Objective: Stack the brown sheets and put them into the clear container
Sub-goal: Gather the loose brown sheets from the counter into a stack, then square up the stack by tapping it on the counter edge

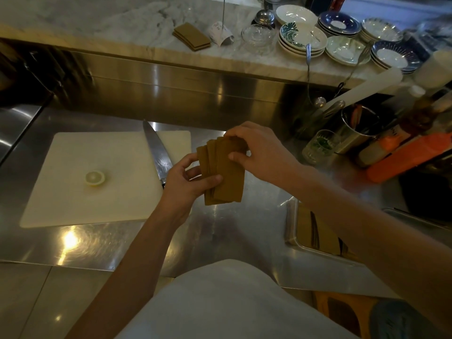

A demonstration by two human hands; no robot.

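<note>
Several brown sheets (226, 177) are fanned out in a loose pile above the steel counter, held between both hands. My left hand (188, 179) grips the pile's lower left side with the thumb on top. My right hand (259, 149) pinches the pile's top end. A metal tray (292, 223) at the right holds more brown sheets (315, 231), partly hidden by my right forearm. Another small stack of brown sheets (192, 36) lies on the marble ledge at the back. I see no clear container that I can identify for certain.
A white cutting board (80, 206) with a lemon half (95, 178) and a large knife (156, 152) lies to the left. Stacked plates (303, 40), glass bowls, a steel utensil pot (359, 128), a glass (320, 145) and bottles crowd the right.
</note>
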